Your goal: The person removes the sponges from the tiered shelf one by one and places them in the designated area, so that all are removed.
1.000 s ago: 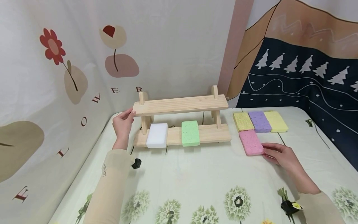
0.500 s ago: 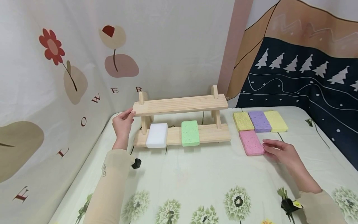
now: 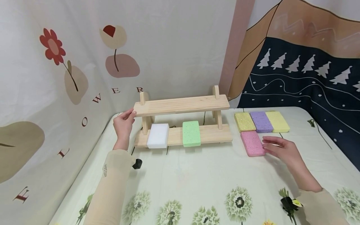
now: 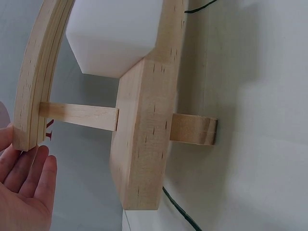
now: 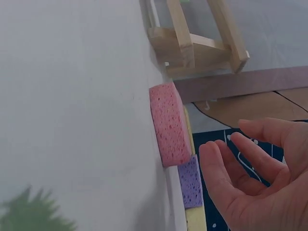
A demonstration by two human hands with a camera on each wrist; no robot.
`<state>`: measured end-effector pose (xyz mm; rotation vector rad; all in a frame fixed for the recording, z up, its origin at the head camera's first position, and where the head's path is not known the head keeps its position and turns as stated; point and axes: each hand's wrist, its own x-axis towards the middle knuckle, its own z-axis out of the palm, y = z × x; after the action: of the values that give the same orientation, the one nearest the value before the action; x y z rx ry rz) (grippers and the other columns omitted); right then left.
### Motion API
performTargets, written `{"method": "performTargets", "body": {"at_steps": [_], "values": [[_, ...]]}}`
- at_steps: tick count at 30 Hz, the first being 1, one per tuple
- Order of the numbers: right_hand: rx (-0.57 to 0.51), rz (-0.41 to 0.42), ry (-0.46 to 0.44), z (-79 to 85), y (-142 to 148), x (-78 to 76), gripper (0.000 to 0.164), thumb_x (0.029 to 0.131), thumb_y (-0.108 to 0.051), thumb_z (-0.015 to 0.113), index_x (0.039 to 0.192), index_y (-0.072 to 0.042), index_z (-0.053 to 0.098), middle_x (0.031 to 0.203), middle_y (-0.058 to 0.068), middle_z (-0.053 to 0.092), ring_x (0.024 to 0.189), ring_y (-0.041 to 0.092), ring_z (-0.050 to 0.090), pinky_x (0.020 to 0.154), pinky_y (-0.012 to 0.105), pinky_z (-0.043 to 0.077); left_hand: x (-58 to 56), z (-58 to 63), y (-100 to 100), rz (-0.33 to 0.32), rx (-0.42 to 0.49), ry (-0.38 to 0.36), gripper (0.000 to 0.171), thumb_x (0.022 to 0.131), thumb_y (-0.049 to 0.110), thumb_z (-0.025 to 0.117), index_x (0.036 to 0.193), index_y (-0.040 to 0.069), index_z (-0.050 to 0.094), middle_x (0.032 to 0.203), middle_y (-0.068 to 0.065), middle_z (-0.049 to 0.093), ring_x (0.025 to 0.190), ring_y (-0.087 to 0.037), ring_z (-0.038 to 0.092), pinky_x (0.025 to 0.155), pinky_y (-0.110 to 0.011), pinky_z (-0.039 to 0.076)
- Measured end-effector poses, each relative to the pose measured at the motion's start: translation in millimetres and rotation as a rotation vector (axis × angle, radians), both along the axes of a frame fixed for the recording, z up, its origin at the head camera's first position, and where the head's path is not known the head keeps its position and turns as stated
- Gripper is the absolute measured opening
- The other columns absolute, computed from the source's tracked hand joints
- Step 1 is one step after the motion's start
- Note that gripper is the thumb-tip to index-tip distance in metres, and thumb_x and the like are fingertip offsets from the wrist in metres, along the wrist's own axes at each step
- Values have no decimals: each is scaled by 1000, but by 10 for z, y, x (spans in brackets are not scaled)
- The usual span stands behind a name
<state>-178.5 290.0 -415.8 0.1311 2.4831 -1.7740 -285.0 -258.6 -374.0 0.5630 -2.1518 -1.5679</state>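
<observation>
My left hand [image 3: 123,125] pinches the left end of the top board of a two-tier wooden shelf [image 3: 182,105], thumb and fingers at its edge in the left wrist view. On the lower board lie a white sponge [image 3: 158,136] and a green sponge [image 3: 191,134], with a gap between them. My right hand [image 3: 282,153] hovers just right of a pink sponge [image 3: 252,143] that lies flat on the cloth. In the right wrist view, the right fingers [image 5: 211,156] are loosely bent and parted, with nothing between them.
Behind the pink sponge, a mustard-yellow sponge [image 3: 245,122], a purple sponge [image 3: 261,122] and a pale yellow sponge [image 3: 277,122] lie side by side. A flower-printed cloth [image 3: 197,175] covers the table. Printed curtains [image 3: 180,47] hang close behind the shelf.
My right fingers, first at the pink sponge's right edge, have lifted and drawn slightly away from it. The left hand, the shelf and the sponges have barely moved.
</observation>
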Motion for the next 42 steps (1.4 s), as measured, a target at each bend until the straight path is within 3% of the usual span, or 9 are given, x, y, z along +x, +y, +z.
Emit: {"method": "performTargets", "body": {"at_steps": [9, 14, 23, 26, 28, 33, 39, 42], "values": [[79, 6, 71, 52, -147, -17, 53, 97, -29, 67, 138, 2, 54, 93, -39, 62, 88, -19, 59, 73, 7, 55, -8, 1, 0, 5, 16, -10, 35, 97, 31, 66, 128, 17, 69, 133, -6, 68, 101, -4, 68, 94, -18, 58], [107, 16, 133, 74, -256, -43, 51, 96, -25, 68, 136, 4, 54, 93, -40, 60, 89, -21, 56, 72, 7, 54, 6, 0, 6, 5, 9, 3, 35, 96, 30, 66, 128, 16, 69, 132, -7, 68, 102, -6, 69, 93, -19, 58], [83, 55, 153, 123, -496, -98, 48, 97, -24, 66, 135, 3, 56, 98, -36, 62, 91, -18, 57, 77, 7, 53, 9, -2, 2, -1, 9, 16, 35, 96, 30, 67, 128, 15, 69, 132, -8, 68, 103, -6, 69, 94, -20, 58], [33, 78, 91, 149, -585, -111, 52, 97, -27, 66, 139, 0, 53, 102, -30, 65, 90, -13, 63, 75, 17, 60, 6, 3, 4, 0, 8, 18, 35, 96, 30, 67, 127, 15, 69, 131, -8, 68, 102, -5, 69, 93, -20, 59], [-3, 90, 59, 161, -653, -123, 54, 97, -27, 66, 141, 0, 51, 109, -20, 69, 89, -9, 67, 74, 24, 64, 7, 7, 5, 1, 5, 16, 35, 96, 30, 67, 127, 15, 69, 131, -9, 68, 102, -5, 69, 93, -20, 59], [-86, 125, 69, 142, -828, -176, 50, 98, -15, 63, 141, 7, 48, 123, 12, 68, 91, -7, 67, 82, 23, 63, 9, 13, -1, 4, 2, 6, 35, 96, 30, 67, 128, 15, 69, 132, -8, 68, 105, -7, 69, 94, -20, 58], [-173, 197, 98, 99, -999, -211, 48, 97, -7, 62, 139, 12, 47, 114, 5, 70, 95, -2, 67, 85, 22, 62, 9, 10, -1, 6, 12, 3, 35, 97, 30, 66, 128, 15, 69, 133, -7, 68, 110, -12, 69, 95, -20, 58], [-195, 218, 87, 97, -1098, -220, 48, 97, -7, 62, 139, 12, 47, 117, 10, 69, 96, -1, 67, 86, 22, 62, 7, 9, -1, 2, 15, 3, 35, 97, 29, 66, 128, 15, 69, 133, -7, 67, 111, -13, 69, 95, -20, 58]]}}
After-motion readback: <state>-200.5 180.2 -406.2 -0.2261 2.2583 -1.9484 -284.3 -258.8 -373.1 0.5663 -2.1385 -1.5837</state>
